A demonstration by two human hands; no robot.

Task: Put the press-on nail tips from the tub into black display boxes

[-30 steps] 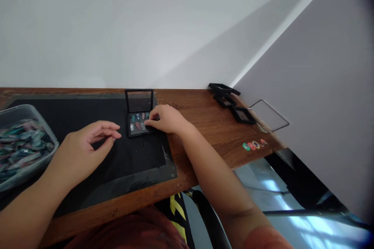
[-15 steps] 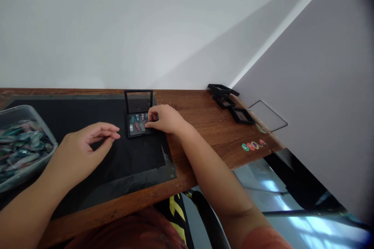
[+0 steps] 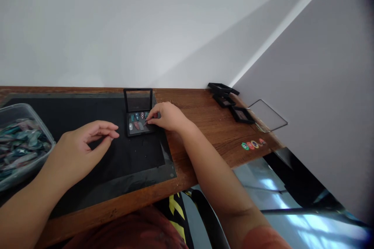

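Note:
A small black display case (image 3: pixel 127 125) stands with its clear lid (image 3: pixel 138 101) raised on the black mat (image 3: pixel 137 163). Two rows of press-on nails, teal, white, pink and grey, lie inside it. My right hand (image 3: pixel 168 116) is at the case's right side, thumb and forefinger pinched on a small press-on nail (image 3: pixel 145 123) just over the lower row; the hand hides the case's right end. Left of the case, my left hand (image 3: pixel 84 144) hovers above the mat, its thumb and fingertips brought together; whatever may be between them is hidden.
A clear plastic tub (image 3: pixel 43 124) full of loose press-on nails stands at the far left. Several black cases (image 3: pixel 223 100) lie at the back right by the wall, near a thin wire frame (image 3: pixel 288 123). Round stickers (image 3: pixel 250 145) are on the wooden table (image 3: pixel 187 105).
My right fingers have lifted slightly, and a small nail now shows between them above the lower row. My left hand keeps its pinched pose with barely any movement.

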